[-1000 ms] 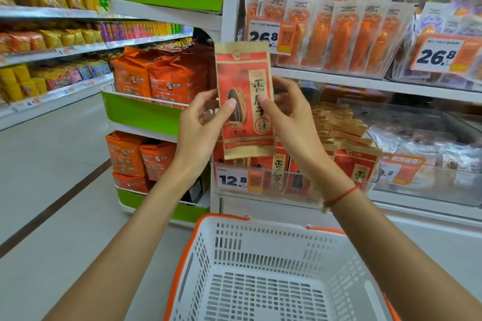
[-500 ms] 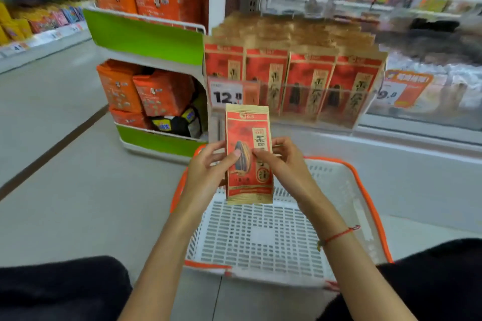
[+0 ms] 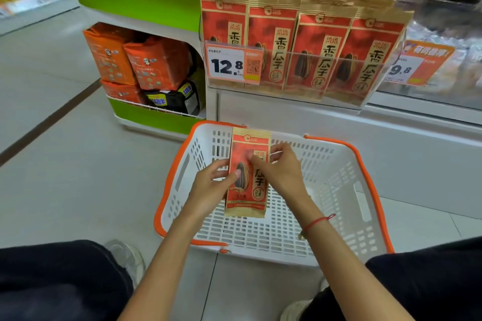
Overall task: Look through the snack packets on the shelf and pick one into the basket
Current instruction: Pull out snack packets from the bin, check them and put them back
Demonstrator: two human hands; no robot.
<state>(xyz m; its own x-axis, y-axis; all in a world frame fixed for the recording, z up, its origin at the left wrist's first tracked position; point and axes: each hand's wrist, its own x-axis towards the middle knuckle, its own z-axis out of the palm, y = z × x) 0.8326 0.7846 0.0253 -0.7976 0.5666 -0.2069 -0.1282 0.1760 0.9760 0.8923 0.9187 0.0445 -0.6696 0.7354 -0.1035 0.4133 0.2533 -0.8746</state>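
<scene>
I am holding one snack packet (image 3: 247, 172) over the open basket (image 3: 362, 206) on the floor, so the choosing looks done; the release is what is left. My left hand (image 3: 208, 187) and right hand (image 3: 280, 172) are pinching its side edges, thumbs on the front. The packet is flat, red with tan ends, showing a dark seed. Matching packets are standing on the shelf (image 3: 294, 99) beyond.

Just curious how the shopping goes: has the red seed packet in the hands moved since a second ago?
Yes. The seed packet, then up level with the shelf display, has come down into the white basket.
</scene>
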